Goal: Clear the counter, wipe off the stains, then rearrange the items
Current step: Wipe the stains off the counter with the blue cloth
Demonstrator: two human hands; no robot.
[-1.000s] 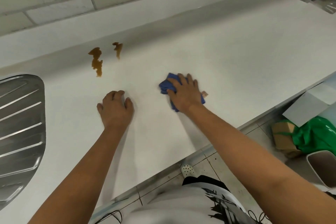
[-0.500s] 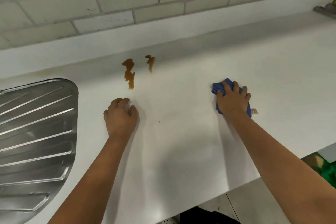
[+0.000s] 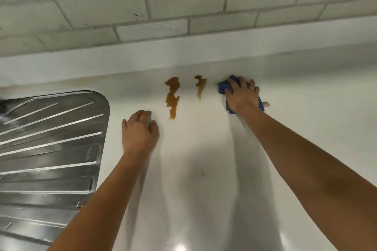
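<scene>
Two brown stains lie on the white counter (image 3: 295,128) near the back ledge: a long one (image 3: 172,96) and a smaller one (image 3: 201,85) to its right. My right hand (image 3: 241,96) presses flat on a folded blue cloth (image 3: 223,87), just right of the smaller stain and a short gap from it. The hand covers most of the cloth; a small tag (image 3: 266,104) sticks out on its right. My left hand (image 3: 138,130) rests on the counter with loosely bent fingers, just left of the long stain's lower end, holding nothing.
A ribbed steel drainboard (image 3: 47,138) fills the left side, set into the counter. A raised white ledge (image 3: 183,53) and a tiled wall (image 3: 163,6) close off the back. A tiny dark speck (image 3: 203,173) sits on the counter between my arms.
My right hand slid the blue cloth away from me and left, up to the smaller stain. The view shifted left and closer to the wall. My left hand stayed put.
</scene>
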